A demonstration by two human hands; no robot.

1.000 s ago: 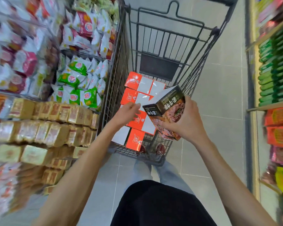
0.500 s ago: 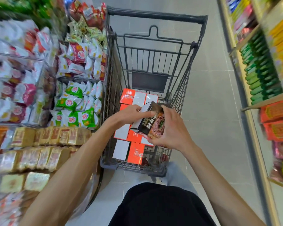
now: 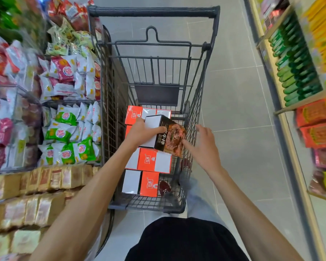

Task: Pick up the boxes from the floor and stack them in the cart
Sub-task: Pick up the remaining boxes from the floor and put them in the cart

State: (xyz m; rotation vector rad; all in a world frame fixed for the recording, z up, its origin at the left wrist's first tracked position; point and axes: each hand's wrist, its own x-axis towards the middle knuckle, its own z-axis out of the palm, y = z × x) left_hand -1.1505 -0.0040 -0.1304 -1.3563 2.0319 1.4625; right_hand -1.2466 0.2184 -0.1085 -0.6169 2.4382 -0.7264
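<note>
While the left hand (image 3: 140, 133) curls its fingers over the top of the dark box (image 3: 172, 137), holding it just above the orange-and-white boxes (image 3: 149, 160) in the cart (image 3: 152, 13), the right hand (image 3: 205, 147) hovers just beside that box. Its fingers are spread and relaxed, gripping nothing, the forefinger near the box's right edge.

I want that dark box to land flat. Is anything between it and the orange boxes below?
Nothing visible. The left hand holds the dark box just over the orange boxes in the cart; the right hand is open beside it.
</note>
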